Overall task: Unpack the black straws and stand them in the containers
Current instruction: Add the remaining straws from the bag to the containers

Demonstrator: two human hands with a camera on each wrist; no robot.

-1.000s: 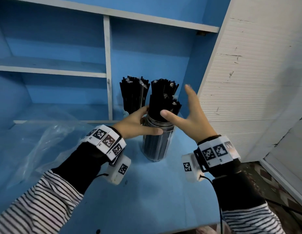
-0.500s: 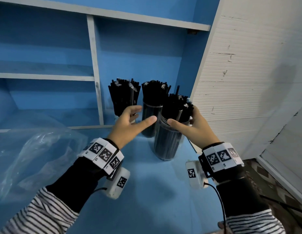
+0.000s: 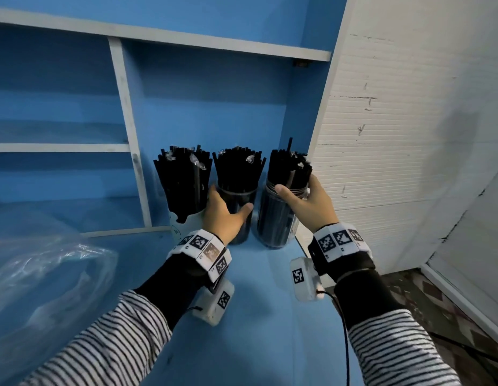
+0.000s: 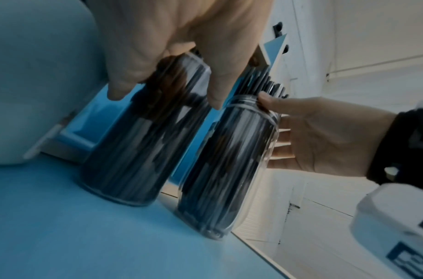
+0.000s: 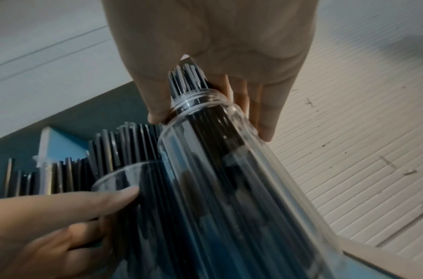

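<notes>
Plastic bag (image 3: 44,277): clear and crumpled, it lies on the blue counter (image 3: 259,316) at my far left, well apart from the containers.

Shelf unit (image 3: 125,140): blue with white edges, it rises behind the counter; its white upright stands just left of the first container.

White cup (image 3: 186,224): leftmost container, packed with upright black straws (image 3: 183,179), just beside my left hand.

My left hand (image 3: 222,215): thumb on the near right side of the middle container, fingers curved round its left side. I grip it below the rim.

Middle container (image 3: 236,207): a clear cup (image 4: 134,143) standing on the counter, full of black straws that fan out above its rim. In the right wrist view my left thumb tip (image 5: 124,192) presses its wall just under the rim.

Right jar (image 3: 275,218): a clear jar with a threaded neck (image 4: 229,162), full of straws, one poking above the others. It stands just beside the middle container near the counter's right edge; I cannot tell whether the two touch.

My right hand (image 3: 306,201): thumb on the near side of the jar's neck, fingers (image 5: 265,120) wrapped round the far side, so I hold the jar at its threads.

White panel (image 3: 395,135): ribbed and scuffed, it stands right of the jar.
</notes>
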